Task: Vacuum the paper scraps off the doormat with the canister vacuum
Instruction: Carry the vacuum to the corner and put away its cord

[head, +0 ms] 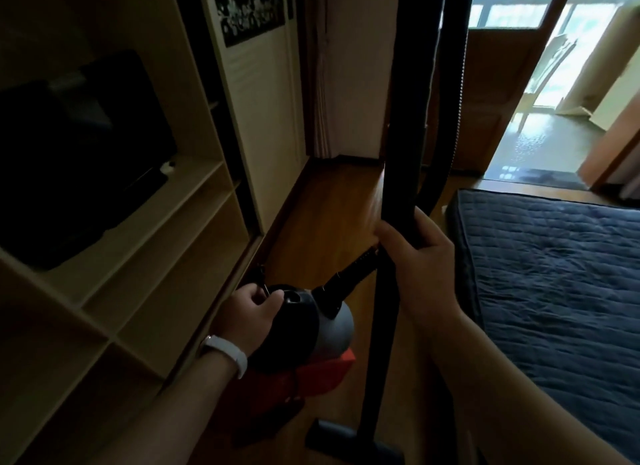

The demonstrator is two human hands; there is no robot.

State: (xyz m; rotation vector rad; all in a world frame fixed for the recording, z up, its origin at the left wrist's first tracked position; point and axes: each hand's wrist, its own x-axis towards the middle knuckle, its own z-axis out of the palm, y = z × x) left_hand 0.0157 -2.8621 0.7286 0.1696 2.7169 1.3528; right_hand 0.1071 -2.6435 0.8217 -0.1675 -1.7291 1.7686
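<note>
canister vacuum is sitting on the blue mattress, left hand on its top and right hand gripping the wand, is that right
Not quite. The head view shows the canister vacuum over the wooden floor beside the shelving unit, apart from the blue mattress, not on it. The rest holds: the left hand grips its top and the right hand grips the wand.

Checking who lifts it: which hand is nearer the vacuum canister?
Left. The left hand grips the canister at its top; the right hand holds the wand, higher up and apart from the canister.
</note>
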